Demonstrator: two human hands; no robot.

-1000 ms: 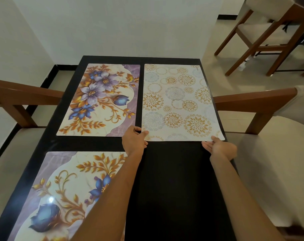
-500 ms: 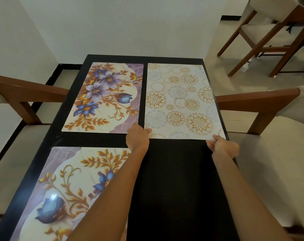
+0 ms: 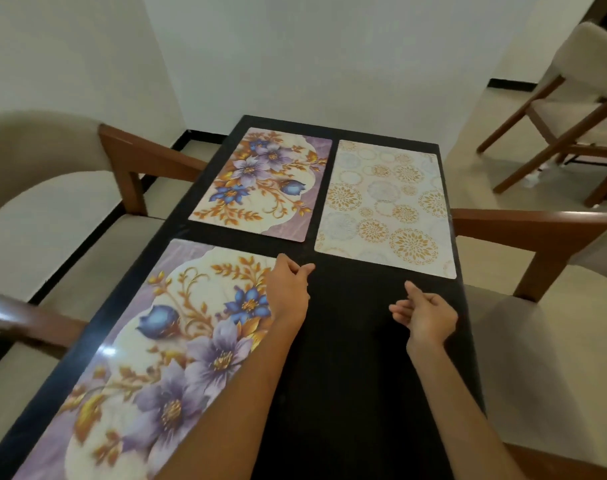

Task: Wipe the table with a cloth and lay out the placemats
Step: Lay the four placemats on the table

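On the left side of the black rectangular surface [image 3: 350,393] lie two glossy purple-and-gold floral placemats. The near floral placemat [image 3: 149,358] runs along the near-left edge, partly under the left forearm. The far floral placemat [image 3: 260,185] sits toward the far-left corner, tilted a little against the surface's edge.

The left hand [image 3: 288,292] hovers at the near mat's far-right corner; its grip is loosely curled, thumb and fingertips close together, and it seems to hold nothing, though whether it touches the mat's corner cannot be told.

Right of it, the right hand [image 3: 427,317] hangs over bare surface, palm turned up, its grip relaxed and apart, clamped on nothing.

Beyond it, the cream placemat with gold circular medallions [image 3: 381,209] lies at the far-right corner, just beside the far floral mat, its right edge close to the surface's right edge.

Three mats look laid; the near-right quarter is bare, so a fourth mat probably belongs there. No spare mat and no cloth are in view.

To do this well, set the next mat flat with its far edge parallel to the cream mat's near edge, keep a gap like the one between the two floral mats, match the margin along the right edge, then press the corners down. The far floral mat could be squared too.
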